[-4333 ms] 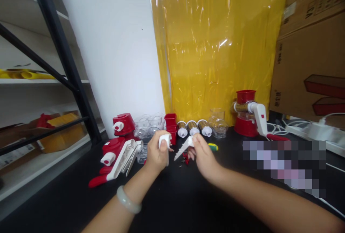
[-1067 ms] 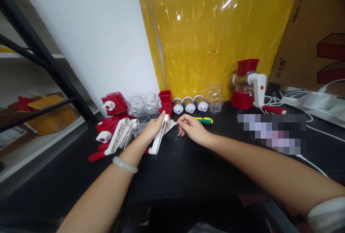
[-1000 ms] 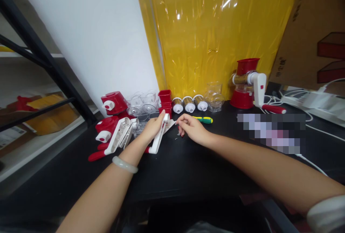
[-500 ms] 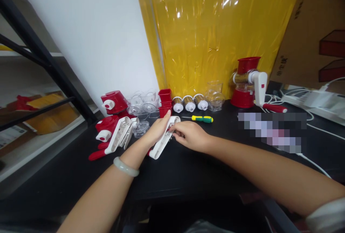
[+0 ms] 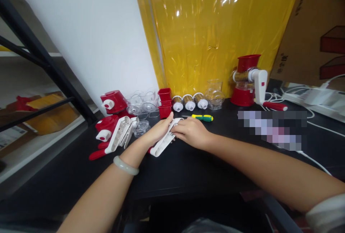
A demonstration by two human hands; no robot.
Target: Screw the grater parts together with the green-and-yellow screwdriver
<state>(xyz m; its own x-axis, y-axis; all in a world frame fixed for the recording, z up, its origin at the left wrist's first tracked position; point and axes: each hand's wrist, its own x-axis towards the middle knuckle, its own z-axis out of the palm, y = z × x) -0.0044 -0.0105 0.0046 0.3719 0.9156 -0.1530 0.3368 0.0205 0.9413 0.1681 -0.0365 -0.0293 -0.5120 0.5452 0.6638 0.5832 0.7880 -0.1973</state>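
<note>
Head view: the white crank arm (image 5: 161, 146) lies between your two hands, its hollow side turned up toward you. Its long axis runs on a slant: the near end points back toward you and leftward, just right of your left wrist, while the far end reaches away and to the right, into the space where your hands almost meet. Your left hand (image 5: 159, 130) is clamped on it from the left, thumb stretched toward the far end, the other fingers mostly hidden. Your right hand (image 5: 192, 132) is at its right side, fingers bunched together over the hollow close to the far end; you cannot tell whether they pinch a small part. That crossing looks like the relation to mind: your right fingers point across the arm's length rather than along it, and your left hand seems to govern its tilt. For that far end, your right fingertips and left thumb are about equally near; the near end is closer to your left wrist. The red grip (image 5: 150, 150) shows there, beside your left wrist. Just beyond your right hand lies the screwdriver (image 5: 202, 118), handle pointing rightward.
</note>
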